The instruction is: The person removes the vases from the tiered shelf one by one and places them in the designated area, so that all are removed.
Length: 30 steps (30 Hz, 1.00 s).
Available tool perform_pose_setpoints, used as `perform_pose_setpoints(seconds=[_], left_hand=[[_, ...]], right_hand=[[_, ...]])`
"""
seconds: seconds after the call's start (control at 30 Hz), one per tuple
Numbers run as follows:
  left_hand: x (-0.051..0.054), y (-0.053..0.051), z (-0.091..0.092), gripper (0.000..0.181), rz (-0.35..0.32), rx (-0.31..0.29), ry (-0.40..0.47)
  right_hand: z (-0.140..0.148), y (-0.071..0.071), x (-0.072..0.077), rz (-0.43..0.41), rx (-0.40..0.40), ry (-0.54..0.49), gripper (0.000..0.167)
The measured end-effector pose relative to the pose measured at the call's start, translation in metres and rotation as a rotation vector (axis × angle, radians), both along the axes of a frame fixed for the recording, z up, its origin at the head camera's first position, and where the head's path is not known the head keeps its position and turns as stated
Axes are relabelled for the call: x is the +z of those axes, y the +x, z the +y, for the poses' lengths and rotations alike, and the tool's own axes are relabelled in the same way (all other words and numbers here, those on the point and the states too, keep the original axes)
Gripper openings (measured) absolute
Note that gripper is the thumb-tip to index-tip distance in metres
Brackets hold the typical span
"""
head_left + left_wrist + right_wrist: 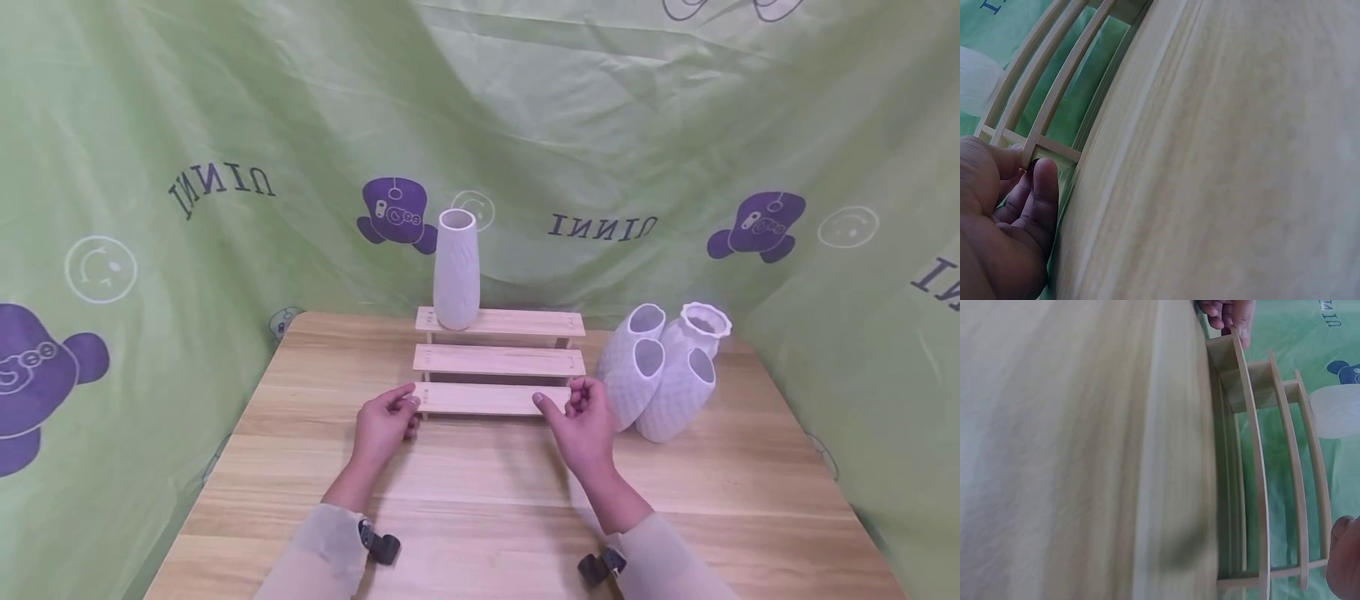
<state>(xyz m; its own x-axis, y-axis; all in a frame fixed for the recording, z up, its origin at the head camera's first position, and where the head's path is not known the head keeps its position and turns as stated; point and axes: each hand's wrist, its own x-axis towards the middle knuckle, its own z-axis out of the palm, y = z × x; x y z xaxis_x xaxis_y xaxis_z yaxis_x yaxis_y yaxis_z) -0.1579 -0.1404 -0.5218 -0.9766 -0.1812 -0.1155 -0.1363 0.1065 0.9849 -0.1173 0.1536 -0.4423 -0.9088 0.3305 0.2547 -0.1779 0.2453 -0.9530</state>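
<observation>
A three-tier wooden display stand (pixel 498 361) rests on the table, its boards stepping up toward the back. At the left end of the lowest board (pixel 480 399), my left hand (pixel 382 427) pinches the wood between thumb and fingers; the left wrist view shows the fingertips (pixel 1045 178) at that corner. My right hand (pixel 588 432) grips the board's right end, thumb on top and the other fingers curled at the edge. Only a bit of the right hand (pixel 1344 559) appears in the right wrist view. One tall white vase (pixel 457 271) stands upright on the top tier's left end.
Several white textured vases (pixel 658 375) stand close together on the table, just right of the stand and near my right hand. The wooden table (pixel 480 517) extends toward me. Green printed cloth (pixel 525 150) hangs behind and at both sides.
</observation>
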Motion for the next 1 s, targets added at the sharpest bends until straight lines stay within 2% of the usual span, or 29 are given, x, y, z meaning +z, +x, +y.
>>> perform_pose_setpoints(seconds=[0.13,0.27,0.43,0.7,1.0], left_hand=[[0.0,0.001,-0.001,0.035,-0.004,0.004,-0.014],[-0.001,0.001,-0.002,0.035,-0.012,0.0,-0.019],[0.0,0.001,-0.001,0.035,-0.008,-0.001,-0.029],[-0.001,-0.001,-0.001,0.034,-0.004,-0.004,-0.051],[-0.001,-0.001,-0.001,0.034,-0.008,0.0,-0.039]], right_hand=[[-0.003,-0.011,-0.011,0.007,0.018,-0.009,0.054],[-0.007,-0.017,-0.014,0.043,0.041,-0.001,0.054],[-0.011,-0.023,-0.013,0.075,0.058,0.028,0.055],[-0.016,-0.033,-0.007,0.08,0.077,0.06,0.056],[-0.026,-0.041,-0.001,0.026,0.123,0.013,0.061]])
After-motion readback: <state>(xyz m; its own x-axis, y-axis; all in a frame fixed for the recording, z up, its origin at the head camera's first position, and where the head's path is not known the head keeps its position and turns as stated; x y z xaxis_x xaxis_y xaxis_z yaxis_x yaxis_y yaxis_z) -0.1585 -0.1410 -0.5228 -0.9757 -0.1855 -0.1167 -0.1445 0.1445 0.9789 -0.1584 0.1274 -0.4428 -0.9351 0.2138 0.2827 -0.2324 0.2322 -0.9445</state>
